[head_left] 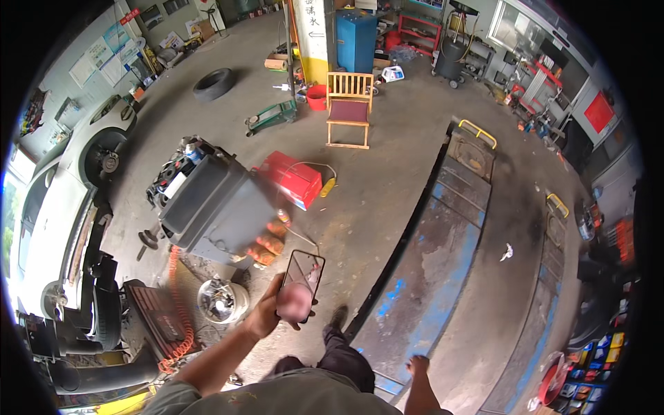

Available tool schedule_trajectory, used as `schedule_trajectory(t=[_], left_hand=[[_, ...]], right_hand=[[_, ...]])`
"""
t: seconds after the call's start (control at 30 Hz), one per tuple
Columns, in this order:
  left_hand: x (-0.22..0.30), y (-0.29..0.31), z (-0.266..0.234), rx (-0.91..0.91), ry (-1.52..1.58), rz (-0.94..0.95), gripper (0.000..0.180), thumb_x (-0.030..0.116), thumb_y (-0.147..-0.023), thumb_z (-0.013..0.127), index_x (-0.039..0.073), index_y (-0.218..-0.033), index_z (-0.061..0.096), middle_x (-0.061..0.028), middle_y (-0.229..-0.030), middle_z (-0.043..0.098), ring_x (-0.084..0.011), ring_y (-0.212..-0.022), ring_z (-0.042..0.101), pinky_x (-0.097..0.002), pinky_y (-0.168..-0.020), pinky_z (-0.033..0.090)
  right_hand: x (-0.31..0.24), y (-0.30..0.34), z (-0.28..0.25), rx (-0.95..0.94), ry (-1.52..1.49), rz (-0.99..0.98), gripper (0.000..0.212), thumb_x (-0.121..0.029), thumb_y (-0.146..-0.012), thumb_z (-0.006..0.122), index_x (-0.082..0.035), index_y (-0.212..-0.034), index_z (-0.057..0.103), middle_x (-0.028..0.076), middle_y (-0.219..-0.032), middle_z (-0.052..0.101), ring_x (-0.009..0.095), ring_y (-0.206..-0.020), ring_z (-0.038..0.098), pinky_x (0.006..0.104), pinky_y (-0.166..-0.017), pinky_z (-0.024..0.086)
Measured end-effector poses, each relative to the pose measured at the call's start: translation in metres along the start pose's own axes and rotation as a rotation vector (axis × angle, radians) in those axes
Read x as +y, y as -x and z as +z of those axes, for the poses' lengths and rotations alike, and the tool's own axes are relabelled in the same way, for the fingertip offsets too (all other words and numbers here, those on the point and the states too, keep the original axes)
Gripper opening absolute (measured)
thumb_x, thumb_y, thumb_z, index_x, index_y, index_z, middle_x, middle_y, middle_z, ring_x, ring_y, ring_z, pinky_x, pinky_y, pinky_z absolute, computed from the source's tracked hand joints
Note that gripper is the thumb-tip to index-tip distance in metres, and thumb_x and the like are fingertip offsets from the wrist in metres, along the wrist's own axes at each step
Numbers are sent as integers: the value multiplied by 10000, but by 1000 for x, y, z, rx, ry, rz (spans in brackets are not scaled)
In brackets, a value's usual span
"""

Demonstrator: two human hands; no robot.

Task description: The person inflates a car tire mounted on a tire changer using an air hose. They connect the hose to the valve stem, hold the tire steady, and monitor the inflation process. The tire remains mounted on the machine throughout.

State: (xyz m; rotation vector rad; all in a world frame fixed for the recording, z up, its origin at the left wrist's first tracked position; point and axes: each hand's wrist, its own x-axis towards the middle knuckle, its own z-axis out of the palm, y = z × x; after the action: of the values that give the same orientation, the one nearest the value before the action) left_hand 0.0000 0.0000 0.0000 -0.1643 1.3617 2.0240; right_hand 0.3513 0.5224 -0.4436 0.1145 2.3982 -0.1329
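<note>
Dark characters (313,19) stand above a leftward arrow (316,34) on the white pillar (317,50).

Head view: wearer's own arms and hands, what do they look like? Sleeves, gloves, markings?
The left hand and right hand are ungloved. The left forearm is bare below a plain grey sleeve; the right forearm is bare too. No watch, cable or marking is visible on either.

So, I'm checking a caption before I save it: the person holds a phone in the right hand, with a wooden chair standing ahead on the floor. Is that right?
Not quite: the head view shows the phone in the left hand, not the right hand. The wooden chair does stand ahead on the floor.
</note>
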Motion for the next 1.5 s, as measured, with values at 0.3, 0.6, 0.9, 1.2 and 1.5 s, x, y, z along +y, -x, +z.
schedule_trajectory(t=[0.3, 0.6, 0.9, 1.2, 1.5], left_hand=[[99, -146, 23, 53, -3, 241, 802, 218, -912, 528, -56, -1608, 237, -147, -1146, 641, -215, -964, 676, -327, -760, 594], [226, -331, 39, -10, 177, 295, 910, 202, -897, 526, 39, -1665, 66, -240, -1228, 656, -346, -903, 755, -395, -539, 598], [377, -497, 56, -237, 277, 330, 876, 88, -917, 491, 78, -1680, 62, -163, -1312, 592, -245, -1080, 665, -401, -686, 628], [484, -704, 26, -161, 310, 466, 870, 101, -911, 475, 115, -1663, 38, -197, -1261, 655, -312, -1062, 734, -388, -660, 635], [638, -773, 20, -66, 489, 548, 925, 208, -923, 546, 170, -1671, 3, -260, -1370, 604, -346, -1145, 701, -384, -699, 629]], right_hand=[[-88, -169, -434, 602, -1360, 15, 205, -257, -1031, 669, -53, -1039, 690, 9, -882, 694, 148, -691, 665, 292, -609, 509], [91, -300, -467, 455, -968, 262, 150, -133, -919, 715, -46, -820, 645, 49, -692, 637, 165, -466, 546, 332, -445, 476], [107, -363, -551, -194, -1018, 534, 188, -201, -977, 633, -45, -883, 683, 78, -769, 687, 214, -638, 644, 382, -552, 531], [111, -598, -770, -176, -1143, 448, 187, -211, -977, 606, -44, -924, 670, 97, -815, 686, 229, -669, 649, 376, -568, 527], [81, -949, -1108, 169, -1241, 263, 157, -213, -930, 635, -64, -921, 682, 70, -733, 657, 211, -586, 616, 347, -507, 478]])
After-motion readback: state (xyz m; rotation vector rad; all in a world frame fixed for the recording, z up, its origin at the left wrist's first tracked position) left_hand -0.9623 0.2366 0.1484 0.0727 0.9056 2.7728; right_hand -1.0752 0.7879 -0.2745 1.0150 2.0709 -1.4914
